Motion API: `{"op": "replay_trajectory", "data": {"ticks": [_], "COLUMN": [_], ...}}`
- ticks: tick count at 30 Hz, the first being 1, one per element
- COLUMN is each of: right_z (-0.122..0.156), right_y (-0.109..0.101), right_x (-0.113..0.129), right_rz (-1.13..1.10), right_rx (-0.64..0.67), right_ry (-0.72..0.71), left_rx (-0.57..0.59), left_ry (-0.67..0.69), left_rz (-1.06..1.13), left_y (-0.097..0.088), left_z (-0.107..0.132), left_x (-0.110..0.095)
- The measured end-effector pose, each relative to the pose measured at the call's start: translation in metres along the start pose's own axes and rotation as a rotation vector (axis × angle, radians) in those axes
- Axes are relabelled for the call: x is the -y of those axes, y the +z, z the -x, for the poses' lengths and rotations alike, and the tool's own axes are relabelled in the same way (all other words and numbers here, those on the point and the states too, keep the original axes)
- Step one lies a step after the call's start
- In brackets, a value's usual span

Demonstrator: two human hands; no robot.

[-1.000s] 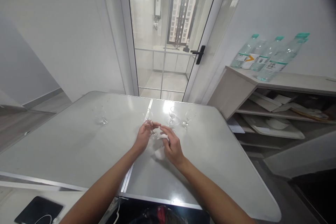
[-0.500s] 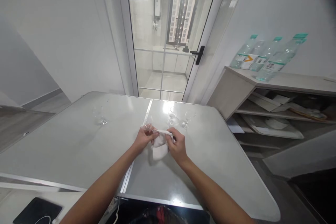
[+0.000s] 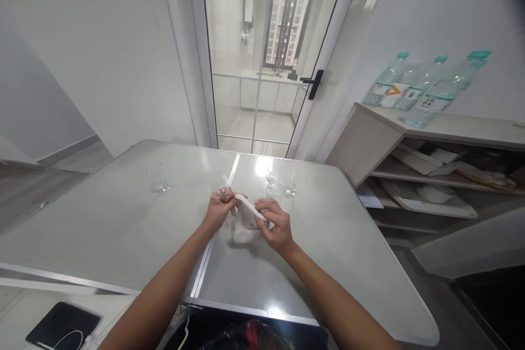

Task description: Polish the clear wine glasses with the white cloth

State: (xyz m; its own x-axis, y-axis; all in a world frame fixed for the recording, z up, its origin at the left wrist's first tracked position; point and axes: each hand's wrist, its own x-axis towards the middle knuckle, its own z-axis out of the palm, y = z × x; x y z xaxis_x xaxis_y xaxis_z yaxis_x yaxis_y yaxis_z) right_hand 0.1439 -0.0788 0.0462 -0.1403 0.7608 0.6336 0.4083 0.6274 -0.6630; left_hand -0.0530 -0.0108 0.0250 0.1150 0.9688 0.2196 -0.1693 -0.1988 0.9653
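Note:
My left hand [image 3: 219, 210] is closed near the table's middle seam. A clear stemmed glass [image 3: 217, 181] rises just beyond its fingers, with the lower part hidden by that hand. From the left fingertips a white cloth [image 3: 246, 221] stretches across to my right hand [image 3: 276, 225], which pinches its other edge between thumb and fingers. The cloth's lower part hangs folded just above or on the table; I cannot tell which. Beyond my right hand are two more clear glasses, one stemmed glass [image 3: 270, 183] and another glass [image 3: 297, 183] beside it.
A further clear glass [image 3: 158, 178] stands on the left half of the grey table [image 3: 328, 262]. Several plastic bottles [image 3: 432, 101] top the shelf unit [image 3: 369, 131] at right. A black flat device [image 3: 61, 324] with a white cable lies at lower left. A glass door [image 3: 254, 104] stands behind.
The glass by my left hand has shifted left and shows more of its bowl. The cloth's upper edge now slants down to the right between my hands. My right fingers have spread slightly.

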Motion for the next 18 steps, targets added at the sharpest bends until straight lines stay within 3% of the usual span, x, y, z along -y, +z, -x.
{"op": "replay_trajectory", "data": {"ticks": [2,4,9,12,18], "right_z": [-0.001,-0.003,-0.007,-0.007,-0.011], "right_y": [0.000,-0.001,-0.003,-0.003,-0.011], "right_x": [-0.002,-0.005,-0.009,-0.008,-0.001], "right_rz": [-0.018,-0.106,-0.615,-0.828,-0.988], "right_rx": [0.038,0.134,0.483,0.403,0.103], "right_ry": [-0.003,0.092,0.731,0.840,0.775], "left_rx": [0.014,0.021,-0.067,-0.075,-0.058], "left_ry": [-0.007,-0.011,0.013,0.004,0.097], "left_rz": [0.007,0.002,-0.039,-0.134,-0.392], "left_y": [-0.002,-0.004,-0.015,-0.018,-0.018], "left_z": [-0.001,-0.003,-0.010,-0.012,-0.011], "left_x": [0.000,0.000,-0.001,0.000,0.001]}}
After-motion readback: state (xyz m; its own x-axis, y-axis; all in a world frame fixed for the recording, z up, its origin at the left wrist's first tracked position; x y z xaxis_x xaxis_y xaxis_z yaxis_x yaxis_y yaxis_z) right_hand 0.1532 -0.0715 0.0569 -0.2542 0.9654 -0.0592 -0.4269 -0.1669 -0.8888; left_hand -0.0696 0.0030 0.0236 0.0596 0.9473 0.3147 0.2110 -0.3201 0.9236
